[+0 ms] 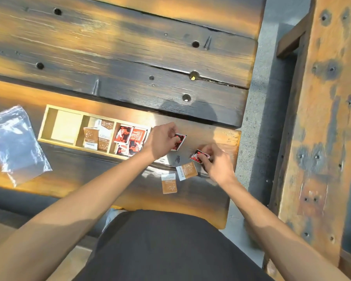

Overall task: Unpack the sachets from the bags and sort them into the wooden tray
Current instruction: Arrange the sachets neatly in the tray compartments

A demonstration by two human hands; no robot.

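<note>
A wooden tray (49,120) with three compartments lies on the table. Its left compartment is bare, the middle one holds brown-and-white sachets (96,136), and the right one holds red-and-black sachets (130,138). Just right of the tray, my left hand (162,138) pinches a red-and-black sachet (179,141) lying on the table. My right hand (213,161) grips another red-and-black sachet (197,156) near the table's right end. Two brown-and-white sachets (186,170) (169,183) lie loose between my forearms.
A clear plastic zip bag (14,142) lies flat at the left of the tray. The dark plank table (130,57) ends at the right near a grey gap (267,98), with a wooden bench (322,118) beyond it.
</note>
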